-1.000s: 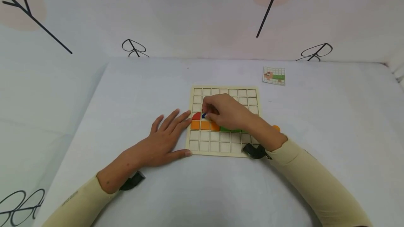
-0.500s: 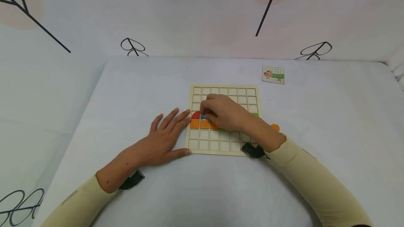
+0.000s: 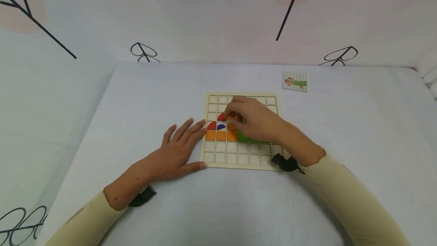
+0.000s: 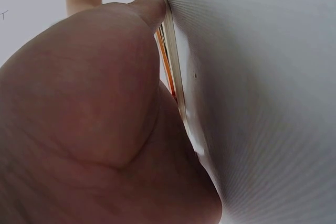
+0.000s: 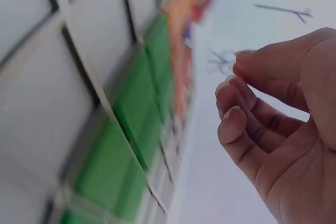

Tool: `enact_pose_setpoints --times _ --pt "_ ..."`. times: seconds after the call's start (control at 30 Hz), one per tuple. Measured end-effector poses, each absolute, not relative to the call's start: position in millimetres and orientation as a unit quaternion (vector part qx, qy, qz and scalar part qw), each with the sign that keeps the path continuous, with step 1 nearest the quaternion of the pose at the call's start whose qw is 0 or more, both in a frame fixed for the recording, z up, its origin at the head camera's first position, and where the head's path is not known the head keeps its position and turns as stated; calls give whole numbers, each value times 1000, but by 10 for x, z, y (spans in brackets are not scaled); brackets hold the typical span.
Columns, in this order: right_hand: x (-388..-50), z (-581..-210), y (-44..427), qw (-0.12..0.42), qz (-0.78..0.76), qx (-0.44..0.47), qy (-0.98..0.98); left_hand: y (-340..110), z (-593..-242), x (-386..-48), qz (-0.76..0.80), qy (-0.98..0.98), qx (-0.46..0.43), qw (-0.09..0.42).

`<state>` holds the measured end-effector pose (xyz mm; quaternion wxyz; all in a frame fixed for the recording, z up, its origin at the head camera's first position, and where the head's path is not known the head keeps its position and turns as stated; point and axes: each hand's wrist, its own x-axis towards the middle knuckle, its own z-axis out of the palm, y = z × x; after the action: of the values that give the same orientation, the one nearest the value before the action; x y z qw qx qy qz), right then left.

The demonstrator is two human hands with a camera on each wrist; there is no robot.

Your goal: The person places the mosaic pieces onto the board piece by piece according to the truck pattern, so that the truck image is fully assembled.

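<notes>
A pale wooden grid board (image 3: 238, 158) lies on the white table, partly filled with coloured tiles. A white tile with a blue half-round mark (image 3: 221, 126) sits in a cell beside a red rounded tile (image 3: 211, 126), above a row of orange tiles (image 3: 221, 136). Green tiles (image 5: 126, 124) continue that row. My right hand (image 3: 254, 119) hovers over the board with loosely bent fingers; in the right wrist view nothing shows between thumb and fingers. Flat on the table, my left hand (image 3: 174, 155) touches the board's left edge with spread fingertips and thumb. More tiles are hidden under the right hand.
A small card (image 3: 295, 82) printed with a coloured grid picture lies beyond the board, at the back right of the table. A patterned white wall (image 3: 218, 22) rises behind the table's far edge.
My right hand has let go of the blue-and-white tile, which now lies in its cell, and has moved up and right. The forearm now covers the orange round piece. My left hand stays put.
</notes>
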<state>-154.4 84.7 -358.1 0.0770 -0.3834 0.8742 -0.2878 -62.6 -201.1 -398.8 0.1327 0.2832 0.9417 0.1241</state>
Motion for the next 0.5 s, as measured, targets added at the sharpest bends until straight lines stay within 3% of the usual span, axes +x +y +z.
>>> enact_pose_setpoints --times 0.2,0.5 --pt "-1409 -3490 1430 47 -293 -354 887 -1995 -4001 -622 118 944 280 130" --pt "-1138 -3727 2268 8 -269 -324 907 -2021 -4017 -613 118 943 282 128"
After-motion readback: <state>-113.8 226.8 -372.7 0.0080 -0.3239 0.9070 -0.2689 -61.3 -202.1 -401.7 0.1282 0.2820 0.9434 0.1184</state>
